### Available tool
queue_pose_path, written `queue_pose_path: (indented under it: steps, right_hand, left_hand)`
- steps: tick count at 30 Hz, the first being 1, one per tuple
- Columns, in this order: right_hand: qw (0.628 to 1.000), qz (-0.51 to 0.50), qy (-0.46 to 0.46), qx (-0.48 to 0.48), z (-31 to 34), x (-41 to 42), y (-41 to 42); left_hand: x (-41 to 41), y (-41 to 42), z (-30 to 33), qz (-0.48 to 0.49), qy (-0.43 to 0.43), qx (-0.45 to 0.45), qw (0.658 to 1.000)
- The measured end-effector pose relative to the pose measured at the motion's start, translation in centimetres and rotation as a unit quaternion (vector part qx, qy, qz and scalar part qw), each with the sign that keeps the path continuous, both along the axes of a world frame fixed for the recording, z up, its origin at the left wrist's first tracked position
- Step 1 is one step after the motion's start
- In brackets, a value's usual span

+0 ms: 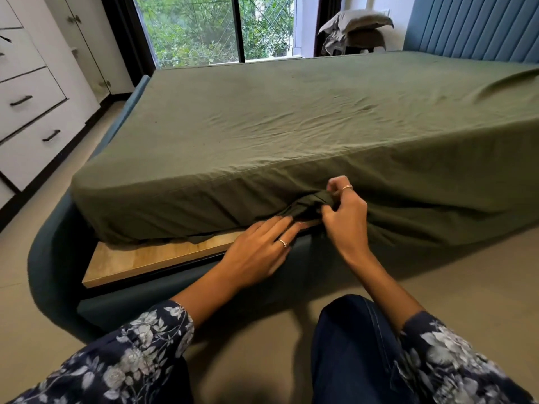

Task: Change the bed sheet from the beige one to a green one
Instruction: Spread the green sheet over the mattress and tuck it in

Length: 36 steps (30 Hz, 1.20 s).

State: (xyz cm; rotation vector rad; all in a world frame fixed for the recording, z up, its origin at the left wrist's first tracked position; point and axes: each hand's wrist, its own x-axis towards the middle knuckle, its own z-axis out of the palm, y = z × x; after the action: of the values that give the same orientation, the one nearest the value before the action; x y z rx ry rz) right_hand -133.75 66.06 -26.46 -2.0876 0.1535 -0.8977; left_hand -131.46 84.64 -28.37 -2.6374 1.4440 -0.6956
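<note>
Where sheet [291, 135] bunches, wooden platform [151, 255].

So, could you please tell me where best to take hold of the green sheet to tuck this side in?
Probably grip the bunched fold of the green sheet hanging at the mattress's lower edge, from the near side: it is loose and gathered, while the rest lies taut.

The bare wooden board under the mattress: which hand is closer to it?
Left. The left hand lies flat at the wooden board's edge; the right hand pinches the green sheet above.
</note>
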Motion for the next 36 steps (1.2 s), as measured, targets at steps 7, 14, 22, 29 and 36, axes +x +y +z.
queue_pose_path:
  steps: [7, 14, 22, 29, 36]
  right_hand:
    - [0.937, 0.122, 0.028, -0.326, -4.9, -0.4, -2.5]
    - [0.903, 0.038, 0.131, -0.407, -4.3, 0.5, -1.8]
    - [0.876, 0.081, 0.343, -0.329, -1.1, 4.0, -1.6]
    - [0.907, 0.277, 0.315, -0.041, 0.3, 3.4, -5.6]
    - [0.997, -0.024, 0.046, 0.052, -3.8, -2.5, -5.2]
  left_hand:
    - [0.7, -1.2, -0.7, 0.059, 0.071, -0.015, 0.996]
    - [1.8, -3.4, -1.3, 0.094, 0.072, 0.002, 0.993]
    - [3.1, -6.3, -0.2, 0.207, 0.193, 0.006, 0.959]
    - [0.3, -4.3, 1.9, 0.042, 0.096, 0.006, 0.994]
    - [0.4, -6.5, 2.4, -0.012, 0.073, 0.026, 0.997]
